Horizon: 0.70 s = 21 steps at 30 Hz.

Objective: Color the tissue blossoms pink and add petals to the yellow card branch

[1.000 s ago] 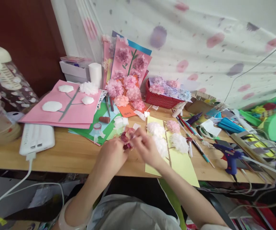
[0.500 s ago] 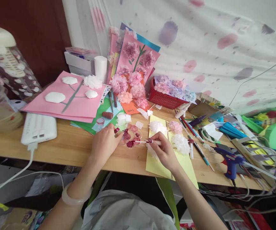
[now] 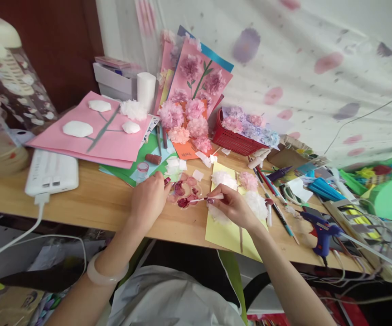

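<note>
My right hand [image 3: 229, 203] is closed around a slim white paintbrush [image 3: 200, 199], gripped like a pen. Its tip touches a dark red well in a clear flower-shaped paint palette [image 3: 193, 182], stained pink and red. At the palette's left rim, my left hand [image 3: 150, 197] rests with fingers curled; whether they pinch the rim is hidden. Beneath my right wrist lies yellow paper [image 3: 218, 233] bearing white tissue flowers [image 3: 255, 203] and a pink flower [image 3: 248, 179]. Scraps of white paper [image 3: 198, 175] lie just behind the palette.
Pink sheets [image 3: 60, 142] with white shapes lie at left, beside a white power bank [image 3: 51, 174]. Behind are tissue-flower cards [image 3: 192, 83] and a red basket [image 3: 238, 139]. Pens [image 3: 282, 217], a blue glue gun [image 3: 323, 228] and cables crowd the right.
The brush has shifted slightly left and its tip now sits in the dark well. The camera view has tilted a little; my left hand stays beside the palette.
</note>
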{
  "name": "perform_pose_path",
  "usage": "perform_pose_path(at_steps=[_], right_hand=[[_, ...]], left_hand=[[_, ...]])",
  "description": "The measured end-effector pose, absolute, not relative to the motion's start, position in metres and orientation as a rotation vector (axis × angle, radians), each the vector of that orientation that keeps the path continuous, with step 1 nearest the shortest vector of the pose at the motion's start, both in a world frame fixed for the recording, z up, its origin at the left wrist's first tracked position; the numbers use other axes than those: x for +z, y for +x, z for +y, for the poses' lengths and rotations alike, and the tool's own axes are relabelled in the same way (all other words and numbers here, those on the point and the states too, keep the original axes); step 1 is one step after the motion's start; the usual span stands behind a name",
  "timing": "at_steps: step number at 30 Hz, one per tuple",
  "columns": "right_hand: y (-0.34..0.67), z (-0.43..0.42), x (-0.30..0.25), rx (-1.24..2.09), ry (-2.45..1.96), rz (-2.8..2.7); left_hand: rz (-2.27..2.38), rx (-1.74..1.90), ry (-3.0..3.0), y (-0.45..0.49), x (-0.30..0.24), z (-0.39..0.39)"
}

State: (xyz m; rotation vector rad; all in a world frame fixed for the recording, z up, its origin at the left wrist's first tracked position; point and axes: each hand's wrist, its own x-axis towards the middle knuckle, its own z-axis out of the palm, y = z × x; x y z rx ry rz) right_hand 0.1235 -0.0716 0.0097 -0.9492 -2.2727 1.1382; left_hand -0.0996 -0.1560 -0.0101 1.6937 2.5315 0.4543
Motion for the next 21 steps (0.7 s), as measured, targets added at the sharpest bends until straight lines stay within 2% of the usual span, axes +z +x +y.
perform_pose_path(at_steps=[9,21], right_hand=[[0.124,-0.069,0.006,1.15,-0.897,-2.305],[0.123,-0.077,0.012,0.898,-0.8,-2.414]], left_hand=[[2.551,0.41,1.736,-0.099,-0.013,-0.156],[2.568,0.405,1.72,-0.098,-0.015,-0.155]])
